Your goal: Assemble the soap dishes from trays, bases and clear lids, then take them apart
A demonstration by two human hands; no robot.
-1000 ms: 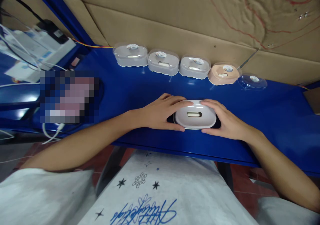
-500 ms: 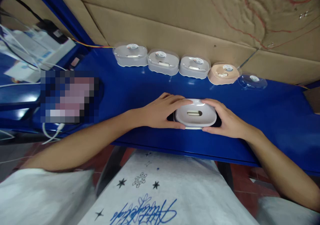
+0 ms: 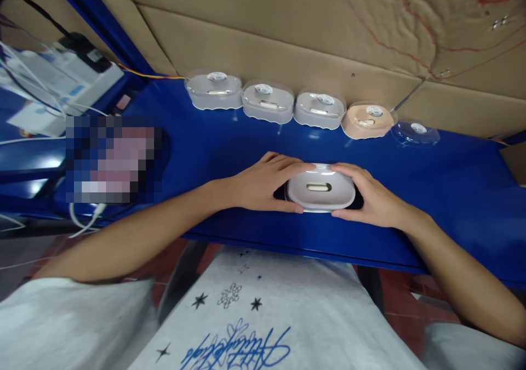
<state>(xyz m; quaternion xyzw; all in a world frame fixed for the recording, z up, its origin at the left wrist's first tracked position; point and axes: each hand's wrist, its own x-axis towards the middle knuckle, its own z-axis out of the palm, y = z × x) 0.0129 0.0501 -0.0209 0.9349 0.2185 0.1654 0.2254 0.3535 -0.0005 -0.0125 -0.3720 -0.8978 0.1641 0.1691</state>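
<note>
Gripping the pale oval box [image 3: 335, 197] from both ends, you have it low over the near part of the blue table [image 3: 230, 140]; whether its base touches the surface, you cannot tell. Your left hand [image 3: 269, 186] is clasped around its nine o'clock end, thumb at the near rim and fingers along the far rim. Your right hand [image 3: 372, 197] clasps the three o'clock end in the same way. Between them, the elongated slot [image 3: 319, 187] shows a cream-coloured piece inside.

From your box, a row runs along the cardboard [image 3: 246, 46]: one grey box [image 3: 214, 97] toward ten to eleven o'clock, a second grey box [image 3: 269, 112] at eleven, a third grey box [image 3: 319, 119] at twelve, a peach box [image 3: 365, 129] at one, and a clear cover [image 3: 413, 135] at two.
</note>
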